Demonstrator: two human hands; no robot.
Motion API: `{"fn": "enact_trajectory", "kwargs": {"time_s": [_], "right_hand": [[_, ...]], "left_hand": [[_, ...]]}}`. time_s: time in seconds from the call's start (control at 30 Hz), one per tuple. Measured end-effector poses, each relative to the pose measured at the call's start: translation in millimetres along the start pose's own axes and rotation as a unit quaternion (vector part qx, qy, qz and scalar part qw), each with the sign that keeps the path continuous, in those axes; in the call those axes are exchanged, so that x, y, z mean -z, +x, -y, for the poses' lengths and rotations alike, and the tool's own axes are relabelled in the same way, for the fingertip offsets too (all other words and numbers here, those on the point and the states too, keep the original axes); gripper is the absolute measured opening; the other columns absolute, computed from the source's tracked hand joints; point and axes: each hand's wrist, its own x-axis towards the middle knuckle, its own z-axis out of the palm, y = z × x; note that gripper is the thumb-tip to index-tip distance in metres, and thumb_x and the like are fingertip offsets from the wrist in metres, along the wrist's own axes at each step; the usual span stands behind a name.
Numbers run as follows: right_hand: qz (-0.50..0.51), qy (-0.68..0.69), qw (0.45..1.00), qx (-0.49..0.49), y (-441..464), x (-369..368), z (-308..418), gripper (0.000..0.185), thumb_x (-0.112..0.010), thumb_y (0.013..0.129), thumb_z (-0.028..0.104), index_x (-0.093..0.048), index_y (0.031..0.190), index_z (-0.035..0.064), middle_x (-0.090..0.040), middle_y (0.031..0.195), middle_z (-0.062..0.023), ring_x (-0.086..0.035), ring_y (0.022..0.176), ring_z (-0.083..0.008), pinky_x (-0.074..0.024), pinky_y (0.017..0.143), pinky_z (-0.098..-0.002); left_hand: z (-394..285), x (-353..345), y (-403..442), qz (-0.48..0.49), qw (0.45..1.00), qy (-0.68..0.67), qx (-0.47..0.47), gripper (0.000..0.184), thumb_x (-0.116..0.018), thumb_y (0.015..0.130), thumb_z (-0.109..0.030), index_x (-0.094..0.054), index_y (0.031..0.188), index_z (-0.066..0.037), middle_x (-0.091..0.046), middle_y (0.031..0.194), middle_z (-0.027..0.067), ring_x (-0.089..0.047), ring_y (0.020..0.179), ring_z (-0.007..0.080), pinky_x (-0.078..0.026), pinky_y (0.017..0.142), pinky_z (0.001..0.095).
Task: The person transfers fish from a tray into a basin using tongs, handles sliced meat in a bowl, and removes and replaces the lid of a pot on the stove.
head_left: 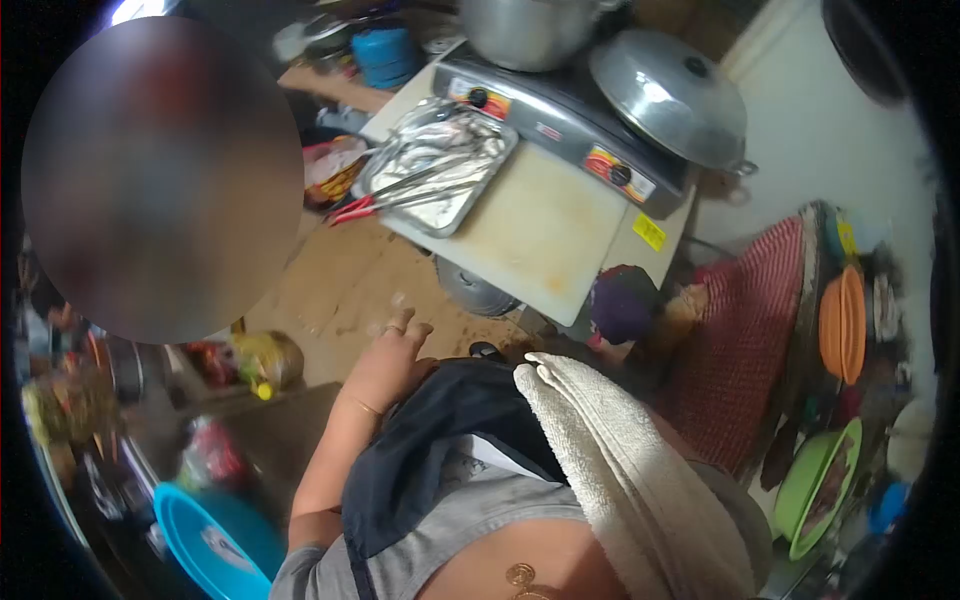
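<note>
My left hand (400, 350) hangs in front of my black apron (410, 440), above the brown floor, with its fingers stretched and apart and nothing in them. A ring and a thin bracelet show on it. My right hand is not visible; a cream towel (610, 450) drapes over that side of my body. Ahead of me a metal tray (470, 205) of silvery fish (450, 135) stands on a white cutting board (560, 220). Tongs with red handles (352, 210) lie across the tray, their handles past its left edge.
Behind the board is a two-burner stove (560, 120) with a metal pot (525, 35) and a lidded pan (670, 95). A blue basin (215, 545) stands at lower left. On the right are a red woven mat (740, 350), an orange basin (843, 325) and a green basin (815, 490).
</note>
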Motion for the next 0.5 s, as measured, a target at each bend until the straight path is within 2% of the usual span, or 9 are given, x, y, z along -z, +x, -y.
{"fn": "enact_trajectory", "kwargs": {"time_s": [0.1, 0.2, 0.3, 0.5], "right_hand": [[0.001, 0.049, 0.998, -0.026, -7, -14, -15, 0.041, -0.072, 0.077, 0.039, -0.066, 0.1, 0.0058, -0.067, 0.094, -0.0125, -0.062, 0.085, -0.0278, -0.0499, 0.075, -0.0422], [-0.004, 0.097, 0.994, -0.052, -18, -25, -25, 0.043, -0.072, 0.076, 0.041, -0.067, 0.101, 0.0059, -0.067, 0.096, -0.0129, -0.062, 0.087, -0.0285, -0.0502, 0.077, -0.0427], [-0.018, 0.144, 0.986, -0.086, -29, -40, -29, 0.045, -0.072, 0.076, 0.042, -0.067, 0.103, 0.006, -0.068, 0.098, -0.0132, -0.063, 0.089, -0.0292, -0.0504, 0.078, -0.0431], [-0.089, 0.24, 0.956, -0.143, -77, -80, 6, 0.05, -0.073, 0.074, 0.045, -0.068, 0.105, 0.0061, -0.068, 0.102, -0.014, -0.064, 0.093, -0.0305, -0.0509, 0.081, -0.0441]], "left_hand": [[-16, 0, 33, 0.022, 0.996, 0.031, -0.078, 0.044, -0.07, 0.083, -0.021, -0.058, 0.123, -0.006, -0.043, 0.143, 0.0226, -0.05, 0.123, 0.043, -0.045, 0.101, 0.0456], [-40, 12, 45, 0.069, 0.997, -0.018, -0.038, 0.04, -0.067, 0.085, -0.021, -0.059, 0.121, -0.005, -0.047, 0.139, 0.0218, -0.052, 0.121, 0.0415, -0.045, 0.1, 0.0462], [12, -22, 83, 0.085, 0.984, 0.015, -0.154, 0.036, -0.067, 0.086, -0.021, -0.06, 0.117, -0.005, -0.056, 0.126, 0.0217, -0.056, 0.113, 0.0409, -0.047, 0.095, 0.0462], [16, -12, 116, 0.159, 0.946, 0.036, -0.28, 0.036, -0.068, 0.084, -0.021, -0.061, 0.115, -0.005, -0.062, 0.116, 0.0198, -0.059, 0.107, 0.0409, -0.049, 0.09, 0.0461]]}}
